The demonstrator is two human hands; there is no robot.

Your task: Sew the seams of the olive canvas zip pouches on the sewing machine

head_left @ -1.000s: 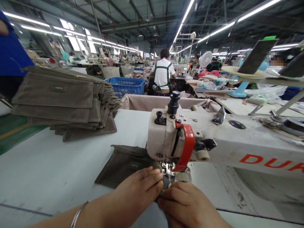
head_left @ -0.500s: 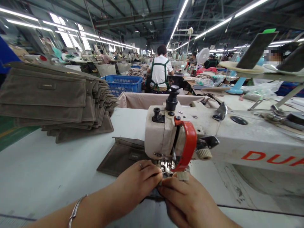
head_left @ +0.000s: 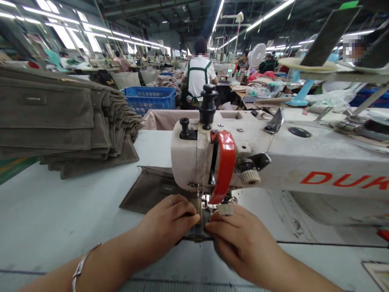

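Observation:
A dark grey-brown fabric piece (head_left: 152,190) with a small label lies flat under the head of a white sewing machine (head_left: 185,158). My left hand (head_left: 170,219), ringed and with a bracelet at the wrist, pinches the near part of this fabric, fingertips just left of the presser foot (head_left: 206,199). Opposite it, my right hand (head_left: 240,235) has its fingers curled on the fabric's right edge, close below the red guard (head_left: 224,166). A narrow gap separates the two sets of fingertips. The machine head hides part of the fabric.
On the left of the table (head_left: 75,215) rises a tall stack of similar fabric pieces (head_left: 60,117). Beyond stand a blue crate (head_left: 152,98) and a pink cloth-lined bin (head_left: 161,119). A person in a white shirt (head_left: 197,79) sits ahead. Thread cones (head_left: 330,36) stand at the right.
The view has shifted slightly, moving the machine left and up in the picture. My fingertips have drawn apart a little, showing more fabric between them.

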